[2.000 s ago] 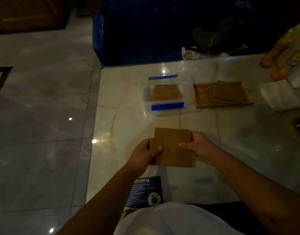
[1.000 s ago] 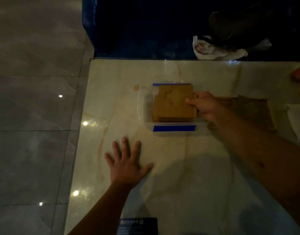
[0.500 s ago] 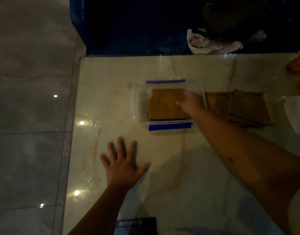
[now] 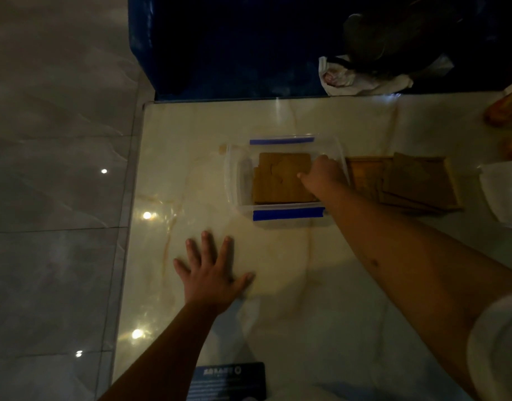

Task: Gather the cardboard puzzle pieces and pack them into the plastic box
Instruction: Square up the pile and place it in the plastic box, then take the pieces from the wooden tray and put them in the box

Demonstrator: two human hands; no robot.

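Evidently the cardboard puzzle pieces are laid flat inside the plastic box, where the right hand rests on their right edge with fingers curled down – whether anything is pinched cannot be told. The left hand is spread flat on the table. Thin, light and stiff, the remaining cardboard stack – lying just right of the box – is probably best taken by its edges, since flat sheets may be hard to lift off a slick surface.

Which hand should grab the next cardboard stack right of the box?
Right. The right hand is at the plastic box, right beside the remaining cardboard stack. The left hand lies flat on the table, farther away.
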